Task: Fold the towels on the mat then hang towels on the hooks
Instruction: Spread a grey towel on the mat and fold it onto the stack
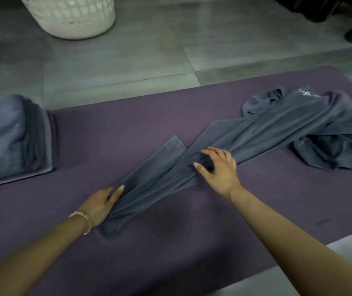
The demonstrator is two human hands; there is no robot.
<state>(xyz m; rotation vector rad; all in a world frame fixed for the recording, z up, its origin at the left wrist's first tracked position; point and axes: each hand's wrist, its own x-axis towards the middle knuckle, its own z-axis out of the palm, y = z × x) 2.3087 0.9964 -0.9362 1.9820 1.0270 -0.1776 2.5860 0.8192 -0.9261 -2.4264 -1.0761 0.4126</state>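
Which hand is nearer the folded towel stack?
Left. The left hand grips the near end of the gray towel, right of the stack; the right hand pinches it farther right.

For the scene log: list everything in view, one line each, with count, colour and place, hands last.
mat: one, purple, on the floor.
towel: one, grey-blue, stretched across the mat's middle, running into the heap.
heap of unfolded towels: count unclear, grey-blue, mat's right end.
stack of folded towels: one stack, grey-blue, mat's left end.
laundry basket: one, white, on the floor, top left.
floor: grey tiles, beyond the mat.
dark object: one, black, top right, unclear.
bracelet: one, gold, left wrist.
left hand: one, holds the towel's near end.
right hand: one, bunches the towel's middle.
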